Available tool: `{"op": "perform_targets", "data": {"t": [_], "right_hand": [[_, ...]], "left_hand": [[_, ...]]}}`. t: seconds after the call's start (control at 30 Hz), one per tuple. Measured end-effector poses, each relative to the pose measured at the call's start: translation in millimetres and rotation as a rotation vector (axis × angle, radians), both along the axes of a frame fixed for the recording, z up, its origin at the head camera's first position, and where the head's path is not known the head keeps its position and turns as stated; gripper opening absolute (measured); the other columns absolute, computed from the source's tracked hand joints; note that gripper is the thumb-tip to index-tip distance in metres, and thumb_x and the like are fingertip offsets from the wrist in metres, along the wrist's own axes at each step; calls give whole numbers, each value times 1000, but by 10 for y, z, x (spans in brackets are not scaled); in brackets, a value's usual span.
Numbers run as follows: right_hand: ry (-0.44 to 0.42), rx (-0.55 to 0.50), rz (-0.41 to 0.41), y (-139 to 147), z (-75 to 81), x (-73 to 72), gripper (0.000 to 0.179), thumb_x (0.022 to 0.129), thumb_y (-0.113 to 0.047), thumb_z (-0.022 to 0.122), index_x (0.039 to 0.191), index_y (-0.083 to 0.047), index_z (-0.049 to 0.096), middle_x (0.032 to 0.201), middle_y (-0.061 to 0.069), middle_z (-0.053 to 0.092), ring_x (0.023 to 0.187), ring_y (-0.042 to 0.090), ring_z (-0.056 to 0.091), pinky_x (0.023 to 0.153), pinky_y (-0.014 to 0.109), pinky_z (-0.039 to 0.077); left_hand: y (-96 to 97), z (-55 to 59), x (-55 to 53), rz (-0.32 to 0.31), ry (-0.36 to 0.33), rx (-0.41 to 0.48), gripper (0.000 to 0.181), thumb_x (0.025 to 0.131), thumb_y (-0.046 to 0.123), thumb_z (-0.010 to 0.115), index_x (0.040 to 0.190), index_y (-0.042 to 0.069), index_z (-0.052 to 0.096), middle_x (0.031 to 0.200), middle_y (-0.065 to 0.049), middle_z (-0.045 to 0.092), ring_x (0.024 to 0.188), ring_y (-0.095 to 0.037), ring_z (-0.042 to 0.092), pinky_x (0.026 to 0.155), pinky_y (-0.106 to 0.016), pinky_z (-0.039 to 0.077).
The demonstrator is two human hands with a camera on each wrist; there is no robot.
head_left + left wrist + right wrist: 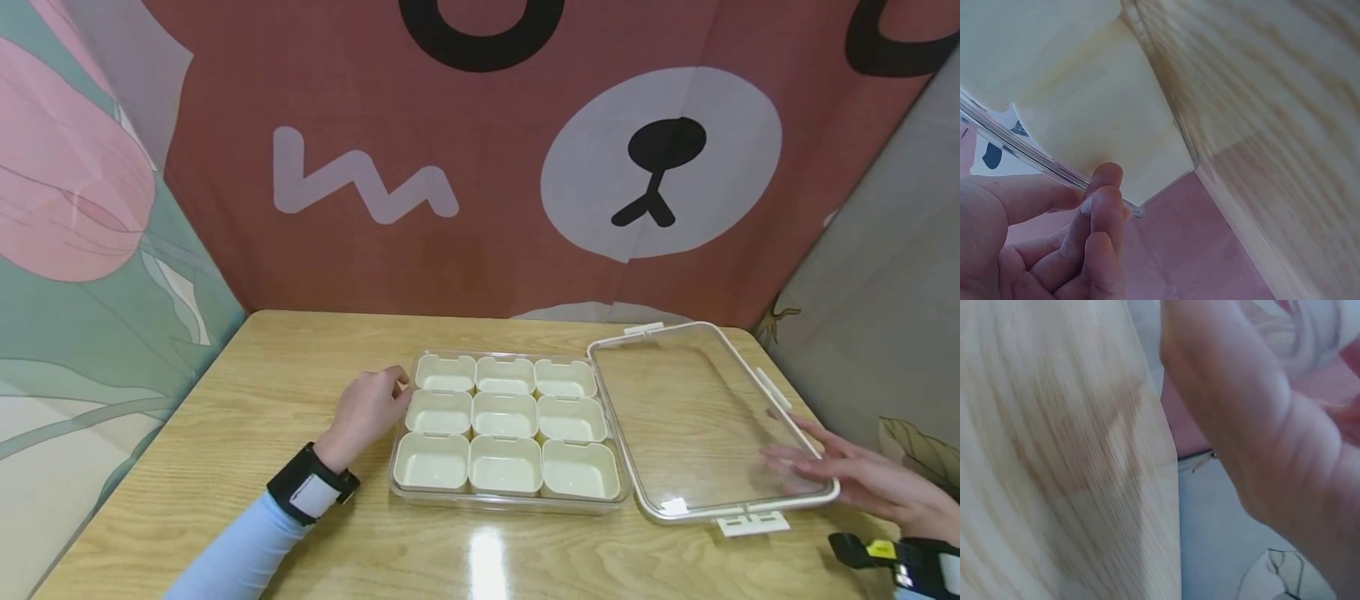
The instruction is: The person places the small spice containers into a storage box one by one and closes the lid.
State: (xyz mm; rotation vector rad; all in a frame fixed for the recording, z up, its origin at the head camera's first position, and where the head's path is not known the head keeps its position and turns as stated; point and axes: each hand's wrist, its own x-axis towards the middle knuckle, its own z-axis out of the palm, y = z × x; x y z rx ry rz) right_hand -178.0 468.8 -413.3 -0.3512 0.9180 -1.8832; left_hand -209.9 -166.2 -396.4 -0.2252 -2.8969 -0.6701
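Observation:
A clear plastic box [510, 502] sits on the wooden table, holding several cream-coloured cups [506, 462] in rows. My left hand [367, 412] is at the box's left side. In the left wrist view its thumb and curled fingers [1107, 212] pinch the clear rim near a corner. To the right of the box, my right hand [873, 475] holds a clear lid [705, 417] with a white frame by its right edge. Some right fingertips show through the clear panel. The lid's near-left corner comes close to the box. In the right wrist view the fingertips are mostly out of sight.
The wooden table [300, 367] has its back edge against a brown cloth [480, 267] with a bear face. Patterned cloths hang at the left and right sides. White clips [753, 523] stick out from the lid's frame.

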Motion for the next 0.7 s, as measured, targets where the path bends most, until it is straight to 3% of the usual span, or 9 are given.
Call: {"op": "perform_targets", "data": {"t": [0.13,0.27,0.43,0.63,0.67,0.7], "right_hand": [[-34,-106,23,-20,-24,-36,71,99,5,0,142,-35,40,147,12,40,138,25,34,111,40,30],[-43,-125,19,6,-49,-62,69,99,3,-4,144,-25,40,148,10,38,138,24,34,111,38,31],[-57,-174,13,9,-61,-101,61,100,-3,-5,143,-7,39,149,11,37,139,24,32,114,41,21],[-138,-276,-27,52,-60,-57,58,102,-9,-2,145,-11,37,152,10,33,142,23,27,116,38,16],[16,-240,-15,66,-65,-41,53,103,-3,5,145,-7,36,153,10,31,143,20,24,117,34,17],[17,-251,-19,74,-74,-31,53,102,-1,5,146,-7,34,154,9,29,144,19,23,117,34,15]], "left_hand": [[3,-2,-4,-2,3,1,18,87,18,65,97,3,67,71,-5,66,49,-10,50,43,-23,39],[3,0,-4,-1,2,3,18,87,18,66,97,3,67,71,-5,67,49,-10,51,43,-23,39],[-1,16,-3,2,-1,7,19,87,18,65,98,3,67,71,-6,67,49,-10,51,44,-23,39],[5,16,-6,5,-5,-6,20,87,19,65,98,3,67,72,-6,67,50,-10,51,44,-23,39],[3,13,-5,6,-8,-7,20,87,19,65,98,3,67,72,-6,67,50,-10,51,44,-23,39],[1,10,-5,5,-12,-6,20,87,19,65,98,3,67,71,-6,66,49,-10,50,44,-23,39]]}}
